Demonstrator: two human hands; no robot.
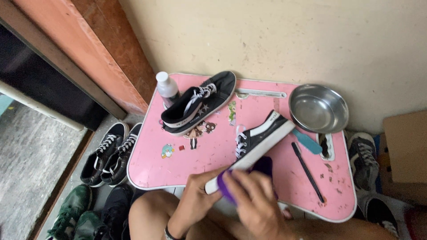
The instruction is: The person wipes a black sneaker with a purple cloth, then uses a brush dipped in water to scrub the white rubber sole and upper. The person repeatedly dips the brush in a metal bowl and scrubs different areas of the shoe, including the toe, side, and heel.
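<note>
I see my left hand [194, 198] gripping a black low-top sneaker [255, 144] at its toe end, fingers wrapped under the white sole edge. The shoe is tipped on its side over the front part of the pink table [213, 151], its sole turned toward me and its heel pointing up and away toward the steel bowl [318, 108]. Its upper is black canvas with white laces, a white band runs along the sole, and a white strip crosses the heel. My right hand [255, 202] presses a purple cloth [262, 171] against the toe part of the sole; the fingers are curled over the cloth and hide most of it.

A second black sneaker [199, 103] of the same kind lies further back on the table, beside a small clear bottle with a white cap [167, 87]. To the right of the held shoe lie a teal-handled brush [308, 141] and a thin black stick [308, 171], both flat on the table. On the floor to the left stands a pair of black lace-up shoes [111, 153], with dark green shoes [73, 211] nearer to me.
</note>
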